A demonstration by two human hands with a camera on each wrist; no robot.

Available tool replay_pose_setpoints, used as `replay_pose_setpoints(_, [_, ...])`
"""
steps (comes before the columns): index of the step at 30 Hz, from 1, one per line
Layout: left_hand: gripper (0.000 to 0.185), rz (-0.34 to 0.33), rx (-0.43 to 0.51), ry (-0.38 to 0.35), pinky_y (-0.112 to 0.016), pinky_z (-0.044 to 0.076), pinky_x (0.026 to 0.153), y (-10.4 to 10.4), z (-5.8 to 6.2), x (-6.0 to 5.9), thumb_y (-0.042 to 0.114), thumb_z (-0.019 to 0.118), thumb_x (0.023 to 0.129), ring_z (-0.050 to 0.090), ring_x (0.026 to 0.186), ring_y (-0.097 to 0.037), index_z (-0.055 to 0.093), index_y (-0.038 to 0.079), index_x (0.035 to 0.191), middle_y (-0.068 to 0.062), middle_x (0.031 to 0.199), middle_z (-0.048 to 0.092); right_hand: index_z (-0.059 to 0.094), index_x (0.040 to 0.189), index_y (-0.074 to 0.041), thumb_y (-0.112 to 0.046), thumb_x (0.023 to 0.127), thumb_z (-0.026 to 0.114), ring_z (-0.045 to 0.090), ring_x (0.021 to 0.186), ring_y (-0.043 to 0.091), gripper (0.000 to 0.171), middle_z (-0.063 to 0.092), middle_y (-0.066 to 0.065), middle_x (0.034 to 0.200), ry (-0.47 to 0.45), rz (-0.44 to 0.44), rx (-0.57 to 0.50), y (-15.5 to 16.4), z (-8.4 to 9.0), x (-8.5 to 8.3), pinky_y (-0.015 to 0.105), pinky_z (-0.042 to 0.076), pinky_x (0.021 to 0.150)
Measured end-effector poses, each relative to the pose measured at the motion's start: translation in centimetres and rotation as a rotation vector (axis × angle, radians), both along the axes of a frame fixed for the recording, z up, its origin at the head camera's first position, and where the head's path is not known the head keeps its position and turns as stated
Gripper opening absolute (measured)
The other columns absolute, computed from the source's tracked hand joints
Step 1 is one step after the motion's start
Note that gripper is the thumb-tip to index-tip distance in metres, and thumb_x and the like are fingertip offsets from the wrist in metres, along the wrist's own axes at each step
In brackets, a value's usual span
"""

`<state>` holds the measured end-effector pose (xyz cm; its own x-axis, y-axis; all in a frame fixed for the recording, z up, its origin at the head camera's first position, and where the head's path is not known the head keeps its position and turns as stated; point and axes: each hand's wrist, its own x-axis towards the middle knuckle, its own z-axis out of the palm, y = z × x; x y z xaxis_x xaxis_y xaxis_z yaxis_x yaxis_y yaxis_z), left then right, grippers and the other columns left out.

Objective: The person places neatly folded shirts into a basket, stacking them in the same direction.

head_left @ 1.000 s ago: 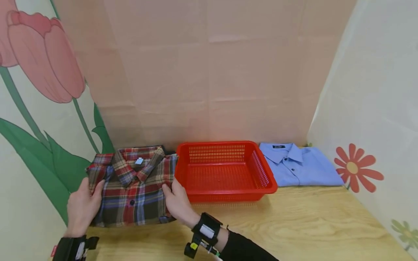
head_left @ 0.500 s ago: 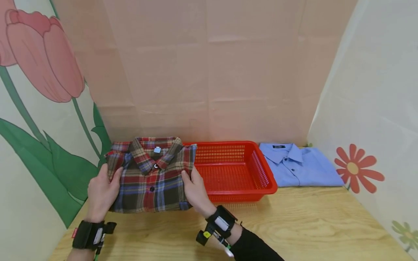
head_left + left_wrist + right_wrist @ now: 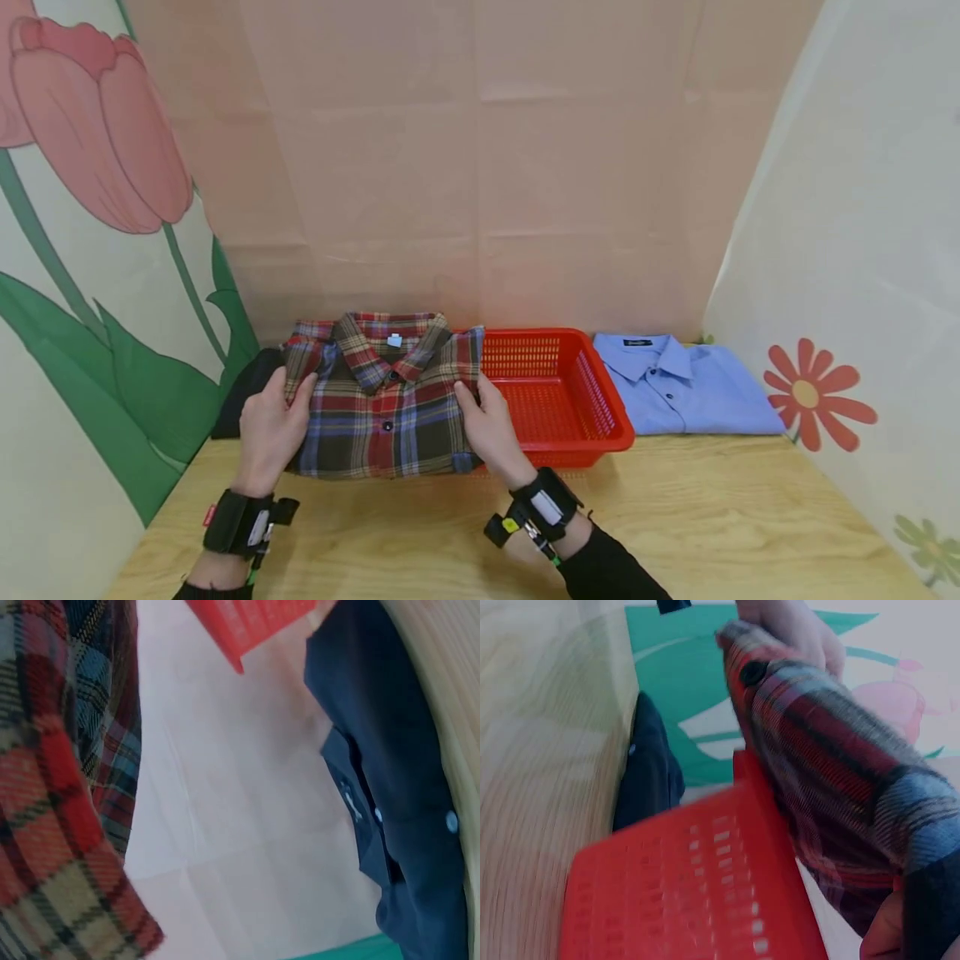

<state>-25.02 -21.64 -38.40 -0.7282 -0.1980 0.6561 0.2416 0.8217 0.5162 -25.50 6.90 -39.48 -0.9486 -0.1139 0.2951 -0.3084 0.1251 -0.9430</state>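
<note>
Head view: plaid shirt [image 3: 386, 400] between both gripping hands [image 3: 382, 417].

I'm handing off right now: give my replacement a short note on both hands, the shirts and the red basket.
Left hand and right hand each grip a side of the folded plaid shirt, held in the air over the left edge of the red basket.
The basket looks empty where visible.
A dark shirt lies at the far left, a folded blue shirt right of the basket.
Done: plaid shirt lifted.
Left: probably lowering it into the basket.
</note>
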Motion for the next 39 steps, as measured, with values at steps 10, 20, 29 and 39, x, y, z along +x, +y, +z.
replay_pose_setpoints(10, [0.024,-0.054,0.034,0.046,-0.03,0.029,0.046,-0.2,0.1,-0.3,0.023,0.064,0.096,0.044,0.048,-0.018,0.055,0.003,0.086,-0.006,0.056,0.047,0.056,0.131,-0.02,-0.033,0.104,0.049,0.061,0.103,0.021,0.031,0.065,0.005,0.119,-0.061,-0.047,0.021,0.4,0.2,-0.4,0.04,0.049,0.093])
replay_pose_setpoints(20, [0.022,-0.099,0.081,0.065,-0.028,0.028,0.044,1.9,0.3,-0.8,0.024,0.063,0.097,0.04,0.046,-0.014,0.057,0.003,0.089,-0.003,0.054,0.044,0.051,0.132,-0.021,-0.043,0.089,0.07,0.069,0.095,0.023,0.052,0.066,0.007,0.12,-0.244,0.078,0.022,2.8,1.1,-1.0,0.038,0.057,0.08])
replay_pose_setpoints(29, [0.024,-0.187,0.228,0.047,-0.027,0.035,0.048,3.8,0.3,-1.8,0.025,0.063,0.097,0.052,0.054,-0.017,0.063,0.002,0.102,-0.012,0.069,0.063,0.04,0.142,-0.02,-0.028,0.094,0.067,0.064,0.105,0.027,0.055,0.057,0.012,0.132,-0.231,0.131,0.065,5.2,1.6,-1.6,0.04,0.056,0.084])
replay_pose_setpoints(39, [0.028,-0.31,0.353,-0.142,-0.034,0.044,0.067,6.2,1.8,-3.3,0.031,0.057,0.1,0.063,0.081,-0.027,0.06,0.006,0.114,-0.014,0.095,0.066,0.038,0.147,-0.021,-0.026,0.099,0.058,0.054,0.12,0.027,0.052,0.051,0.007,0.141,-0.077,0.059,0.134,8.2,1.6,-2.8,0.045,0.05,0.097])
